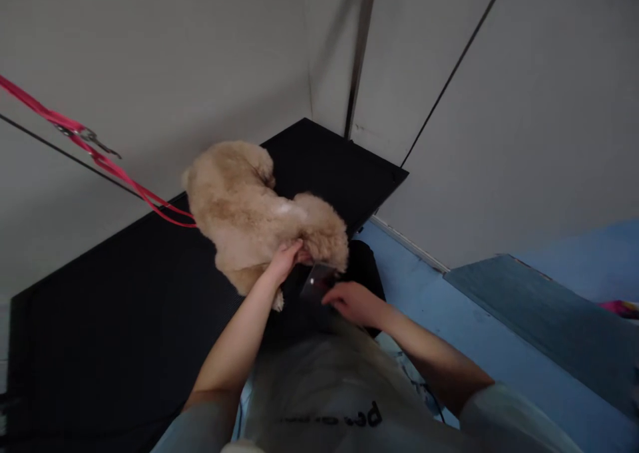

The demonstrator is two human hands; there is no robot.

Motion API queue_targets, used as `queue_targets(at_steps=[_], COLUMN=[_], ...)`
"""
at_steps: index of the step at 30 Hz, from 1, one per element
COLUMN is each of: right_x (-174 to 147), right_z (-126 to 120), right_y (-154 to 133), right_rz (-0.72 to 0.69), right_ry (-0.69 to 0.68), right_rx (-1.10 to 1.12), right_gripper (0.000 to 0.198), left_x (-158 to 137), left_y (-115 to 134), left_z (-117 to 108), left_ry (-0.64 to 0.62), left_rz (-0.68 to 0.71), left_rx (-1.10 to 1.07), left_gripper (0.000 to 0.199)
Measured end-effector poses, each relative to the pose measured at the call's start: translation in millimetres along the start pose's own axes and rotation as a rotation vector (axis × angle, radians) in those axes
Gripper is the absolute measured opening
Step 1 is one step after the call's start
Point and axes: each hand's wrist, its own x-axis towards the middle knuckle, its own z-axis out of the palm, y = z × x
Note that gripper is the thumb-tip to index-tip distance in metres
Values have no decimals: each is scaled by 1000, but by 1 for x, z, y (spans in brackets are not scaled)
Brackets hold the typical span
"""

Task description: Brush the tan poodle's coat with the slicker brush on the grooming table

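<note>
Tan, curly-coated dog (249, 217) just far of left hand (285, 261), touching; left grip unclear. Right hand (357, 303), nearer, grasps dark, shiny flat tool (317, 283).

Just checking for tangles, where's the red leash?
In the head view, the red leash slants from the left edge down to the dog on the black table.

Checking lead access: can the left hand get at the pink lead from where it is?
Probably not directly: the dog is between the left hand and the pink lead.
</note>
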Motion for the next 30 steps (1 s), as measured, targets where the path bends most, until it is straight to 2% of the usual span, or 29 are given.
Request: queue_targets(at_steps=[2,4,8,11,13,15,17,19,21,25,27,30], right_x=[12,11,-17,-37,-39,-29,-8,14,26,9,-7,-23], right_z=[-21,-41,-57,-53,-50,-48,-50,-58,-71,-95,-100,-106], right_y=[10,20,17,-6,-23,-35,-34,-18,10,62,70,64], right_rz=[121,235,238,244,257,206,95,41,89,131,123,135], right_ry=[126,173,103,37,-23,-75,-103,-81,-30,10,-5,-23], right_rx=[-192,-319,-412,-485,-556,-590,-557,-513,-488,-417,-404,-397], right_gripper=[38,39,39,34,30,28,29,34,38,41,41,40], left_x=[9,15,18,23,29,35,41,45,47,46,44,40], left_y=[16,26,27,22,20,18,16,13,10,6,5,3], left_z=[-1,-2,1,4,5,5,3,1,0,5,9,11], left_ry=[-14,-44,-114,-198,-185,-124,-95,-110,-110,-88,-90,-84], left_rz=[126,302,657,871,952,967,952,940,942,943,935,928], left_rx=[121,339,910,1234,1385,1467,1500,1516,1516,1495,1493,1481], left_gripper=[41,40,35,36,40,40,37,37,40,47,47,45])
